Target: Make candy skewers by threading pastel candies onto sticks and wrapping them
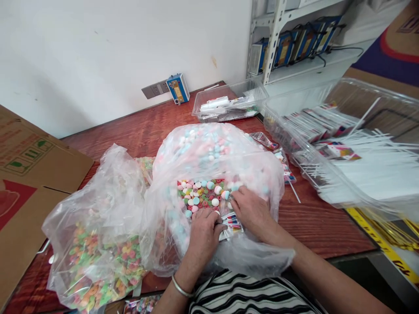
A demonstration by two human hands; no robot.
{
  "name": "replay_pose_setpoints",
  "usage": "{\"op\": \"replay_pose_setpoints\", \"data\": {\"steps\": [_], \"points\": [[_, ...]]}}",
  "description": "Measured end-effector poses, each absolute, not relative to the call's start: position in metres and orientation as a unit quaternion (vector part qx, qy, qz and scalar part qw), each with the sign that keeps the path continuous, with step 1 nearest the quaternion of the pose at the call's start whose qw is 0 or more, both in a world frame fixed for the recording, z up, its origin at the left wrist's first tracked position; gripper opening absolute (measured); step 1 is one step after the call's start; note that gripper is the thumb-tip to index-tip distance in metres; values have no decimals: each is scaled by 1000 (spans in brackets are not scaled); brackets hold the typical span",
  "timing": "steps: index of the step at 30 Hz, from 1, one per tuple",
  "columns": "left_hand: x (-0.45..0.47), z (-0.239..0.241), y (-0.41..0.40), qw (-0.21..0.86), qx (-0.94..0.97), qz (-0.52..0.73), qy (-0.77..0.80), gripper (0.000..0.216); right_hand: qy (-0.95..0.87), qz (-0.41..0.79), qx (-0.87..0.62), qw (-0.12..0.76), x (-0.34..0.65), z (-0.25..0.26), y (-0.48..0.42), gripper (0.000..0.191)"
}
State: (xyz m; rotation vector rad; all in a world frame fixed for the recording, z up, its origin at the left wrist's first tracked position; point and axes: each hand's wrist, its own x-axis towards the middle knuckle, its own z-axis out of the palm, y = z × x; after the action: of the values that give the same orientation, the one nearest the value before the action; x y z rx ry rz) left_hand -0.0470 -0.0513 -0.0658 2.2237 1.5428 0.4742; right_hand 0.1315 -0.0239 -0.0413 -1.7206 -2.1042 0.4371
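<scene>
A big clear plastic bag (218,163) of round pastel candies lies in front of me, its mouth folded open. Inside the opening, white, blue, pink and yellow candies (195,200) mix with small red and green ring-shaped pieces (205,203). My left hand (206,229) rests at the near edge of the opening, its thumb and fingers closed on a small printed packet (232,223). Just right of the opening, my right hand (250,211) has its fingertips pinched together against the candies; what lies between them is hidden.
On the left stand another clear bag (101,261) of colourful ring pieces and a cardboard box (36,165). Clear bins (307,148) of white sticks and packets sit at right, beside a smaller clear tray (229,114). A blue device (178,89) leans near the wall socket.
</scene>
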Motion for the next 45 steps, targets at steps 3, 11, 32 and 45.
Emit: {"op": "replay_pose_setpoints", "data": {"steps": [3,11,32,45], "points": [[-51,-67,-46,214,794,185,538,11,-754,120,-595,252,135,-40,-34,23],[-57,-53,-42,348,705,291,545,22,-650,342,-567,373,148,-45,-63,30],[-51,-20,-28,387,739,253,489,61,-570,485,-535,392,144,-35,-41,23],[-55,-10,-44,336,657,408,537,17,-583,345,-560,478,144,-41,-32,27]]}}
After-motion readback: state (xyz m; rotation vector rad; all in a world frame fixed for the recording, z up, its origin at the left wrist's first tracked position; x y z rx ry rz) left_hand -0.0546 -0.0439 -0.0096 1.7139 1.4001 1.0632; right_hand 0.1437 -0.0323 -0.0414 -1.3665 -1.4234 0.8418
